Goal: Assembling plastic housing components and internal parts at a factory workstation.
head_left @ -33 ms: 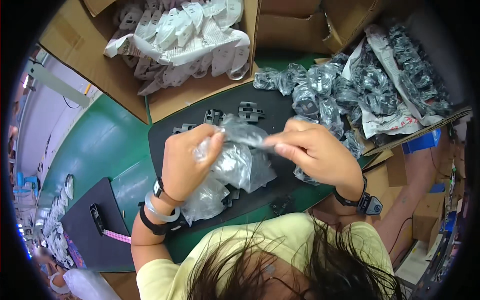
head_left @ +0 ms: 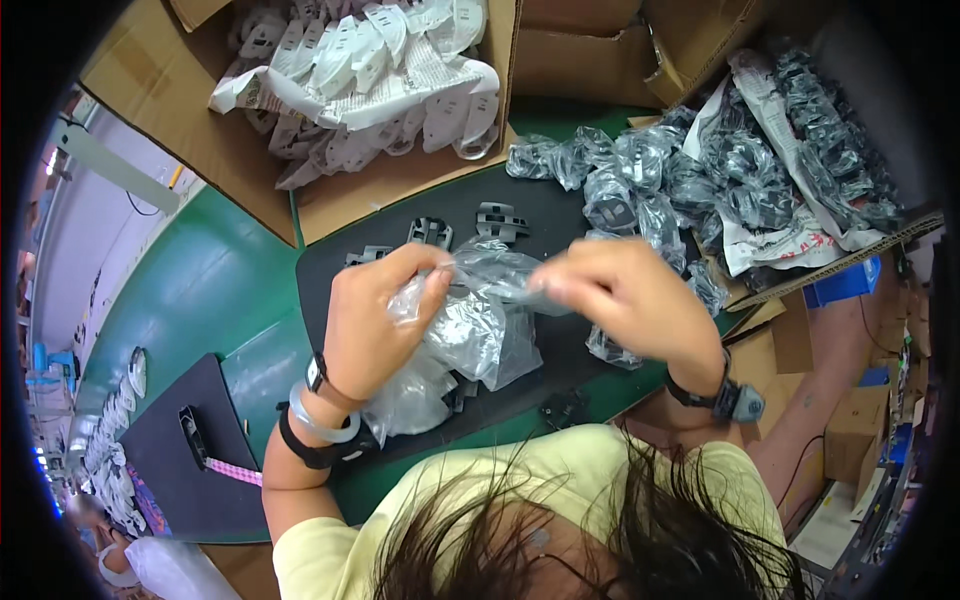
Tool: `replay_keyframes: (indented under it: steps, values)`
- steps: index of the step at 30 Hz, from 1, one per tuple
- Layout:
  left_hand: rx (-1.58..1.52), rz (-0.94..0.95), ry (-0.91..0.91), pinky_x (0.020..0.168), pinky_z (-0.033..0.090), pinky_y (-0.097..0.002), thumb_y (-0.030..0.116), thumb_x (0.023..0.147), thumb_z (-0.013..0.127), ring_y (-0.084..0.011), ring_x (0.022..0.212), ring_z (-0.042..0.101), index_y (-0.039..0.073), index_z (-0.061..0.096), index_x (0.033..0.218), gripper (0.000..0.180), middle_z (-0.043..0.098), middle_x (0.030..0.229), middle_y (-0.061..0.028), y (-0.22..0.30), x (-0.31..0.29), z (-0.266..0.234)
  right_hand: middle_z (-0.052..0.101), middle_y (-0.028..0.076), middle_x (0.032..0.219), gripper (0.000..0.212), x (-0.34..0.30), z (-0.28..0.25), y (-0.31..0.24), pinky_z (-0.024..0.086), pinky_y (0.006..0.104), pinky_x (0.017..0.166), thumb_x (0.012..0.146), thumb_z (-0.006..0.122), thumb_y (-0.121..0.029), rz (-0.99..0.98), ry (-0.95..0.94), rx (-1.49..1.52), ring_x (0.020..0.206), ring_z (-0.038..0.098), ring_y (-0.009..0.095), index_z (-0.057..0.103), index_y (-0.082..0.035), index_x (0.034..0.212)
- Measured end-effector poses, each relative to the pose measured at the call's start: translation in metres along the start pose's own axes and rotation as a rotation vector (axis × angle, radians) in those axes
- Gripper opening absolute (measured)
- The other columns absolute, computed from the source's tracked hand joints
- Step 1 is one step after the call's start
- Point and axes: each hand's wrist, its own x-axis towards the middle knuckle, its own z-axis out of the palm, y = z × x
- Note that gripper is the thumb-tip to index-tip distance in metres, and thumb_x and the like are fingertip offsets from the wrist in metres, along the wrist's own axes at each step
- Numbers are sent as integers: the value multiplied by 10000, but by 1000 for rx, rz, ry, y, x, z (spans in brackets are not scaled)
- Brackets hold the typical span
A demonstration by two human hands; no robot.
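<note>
1. The left hand [head_left: 378, 300] is closed, pinching the gathered top of a clear plastic bag [head_left: 485, 345] between thumb and fingers.
2. The right hand [head_left: 630, 295] is blurred; its thumb and fingers come together at the bag's other upper end, though whether they grip it firmly I cannot tell.
3. The bag hangs between and just below both hands, above a black mat [head_left: 555, 225].
4. More clear plastic [head_left: 410, 400] lies below the left hand; whether it is a separate bag is unclear.
5. Just beyond the hands, dark slotted parts [head_left: 502, 222] rest on the mat.
6. Past the right hand lie plastic-wrapped dark pieces [head_left: 640, 155], spreading into an open carton [head_left: 850, 265].
7. Beyond the left hand stands a cardboard box [head_left: 180, 130] holding white curved pieces [head_left: 340, 55].
</note>
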Motion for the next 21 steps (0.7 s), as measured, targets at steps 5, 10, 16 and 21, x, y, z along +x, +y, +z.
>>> replay_keyframes:
  steps: [5,10,16,21]
  values:
    - [-131,156,-160,600,453,-271,82,816,617,-211,636,600,24,615,832,60,627,754,-97,6,-3,-16,636,73,757,113,22,-10,-7,445,267,639,812,622,-61,-47,87,31,685,578,150,668,6,889]
    - [-323,126,312,646,389,-212,60,833,571,-97,697,483,3,534,821,69,549,780,-33,-4,-4,-32,646,70,817,166,31,-13,-19,449,247,673,788,703,-125,-42,-463,616,734,576,116,662,13,870]
    - [-490,101,204,622,385,-227,16,804,553,-107,665,471,18,451,731,125,569,762,-70,-5,0,-26,641,179,841,285,92,-26,134,478,382,708,762,675,-189,65,365,-672,785,612,328,590,4,955]
    - [-528,-78,32,583,363,-217,52,756,652,-73,647,442,41,443,744,209,547,742,-27,-22,-17,-40,624,100,710,55,83,-35,89,464,304,597,763,604,-33,107,344,-226,632,588,194,598,6,800]
